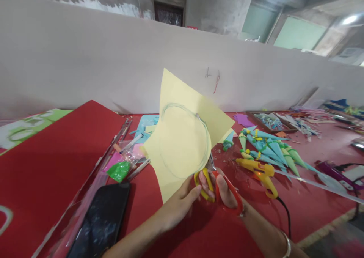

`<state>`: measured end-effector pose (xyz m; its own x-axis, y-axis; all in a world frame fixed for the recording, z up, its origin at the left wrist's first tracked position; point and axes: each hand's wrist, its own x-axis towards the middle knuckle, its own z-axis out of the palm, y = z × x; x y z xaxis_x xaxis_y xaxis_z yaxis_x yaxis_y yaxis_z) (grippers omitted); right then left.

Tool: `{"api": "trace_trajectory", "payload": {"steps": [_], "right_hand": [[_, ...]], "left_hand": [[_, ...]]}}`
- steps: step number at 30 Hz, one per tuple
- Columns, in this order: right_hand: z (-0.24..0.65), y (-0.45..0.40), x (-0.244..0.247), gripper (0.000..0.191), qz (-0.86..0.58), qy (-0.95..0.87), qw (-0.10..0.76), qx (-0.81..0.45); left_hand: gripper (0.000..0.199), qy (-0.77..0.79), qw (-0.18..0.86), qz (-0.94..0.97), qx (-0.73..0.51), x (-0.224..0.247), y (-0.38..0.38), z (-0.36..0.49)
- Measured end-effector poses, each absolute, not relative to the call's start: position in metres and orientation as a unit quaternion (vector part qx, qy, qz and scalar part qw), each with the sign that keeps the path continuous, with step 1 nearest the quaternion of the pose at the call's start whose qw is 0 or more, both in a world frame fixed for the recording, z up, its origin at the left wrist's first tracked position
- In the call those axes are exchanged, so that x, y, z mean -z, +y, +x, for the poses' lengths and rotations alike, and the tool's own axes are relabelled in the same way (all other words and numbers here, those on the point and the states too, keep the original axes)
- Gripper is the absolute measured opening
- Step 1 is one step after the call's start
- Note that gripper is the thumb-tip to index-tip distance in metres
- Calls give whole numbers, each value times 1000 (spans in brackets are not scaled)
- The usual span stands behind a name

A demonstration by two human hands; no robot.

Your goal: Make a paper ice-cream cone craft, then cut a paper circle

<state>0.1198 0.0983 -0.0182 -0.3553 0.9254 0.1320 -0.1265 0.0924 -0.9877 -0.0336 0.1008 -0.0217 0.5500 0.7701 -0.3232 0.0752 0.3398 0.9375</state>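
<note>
A pale yellow sheet of paper (pixel 182 136) with a circle drawn on it stands up in front of me, partly cut along the circle's right side. My left hand (pixel 186 197) grips its lower edge, thumb in front and other fingers hidden behind. In my right hand (pixel 224 191) are scissors (pixel 231 197) with one red and one yellow handle; fingers pass through the loops. The blades meet the paper near the lower right of the circle, mostly out of sight behind it.
A black phone (pixel 99 216) lies at left near a large red sheet (pixel 57 167). Right of my hands are a yellow glue gun (pixel 258 170) with a cord, and several blue and green paper cones (pixel 270 148). Behind stands a white partition (pixel 113 60).
</note>
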Motion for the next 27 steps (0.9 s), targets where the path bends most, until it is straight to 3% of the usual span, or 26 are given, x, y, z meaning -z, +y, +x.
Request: {"api": "trace_trajectory", "payload": {"steps": [6, 9, 15, 21, 27], "right_hand": [[119, 102, 19, 57, -327, -580, 464, -584], [120, 100, 15, 54, -322, -575, 463, -593], [125, 98, 3, 56, -309, -563, 454, -618], [135, 96, -14, 52, -315, -552, 452, -625], [136, 96, 15, 52, -305, -533, 486, -622]], "left_hand": [[38, 483, 664, 453, -346, 26, 109, -32], [41, 448, 684, 376, -437, 23, 114, -31], [46, 465, 701, 252, -479, 9, 125, -27], [43, 521, 598, 378, -478, 4, 133, -29], [59, 571, 442, 531, -444, -9, 130, -39]]}}
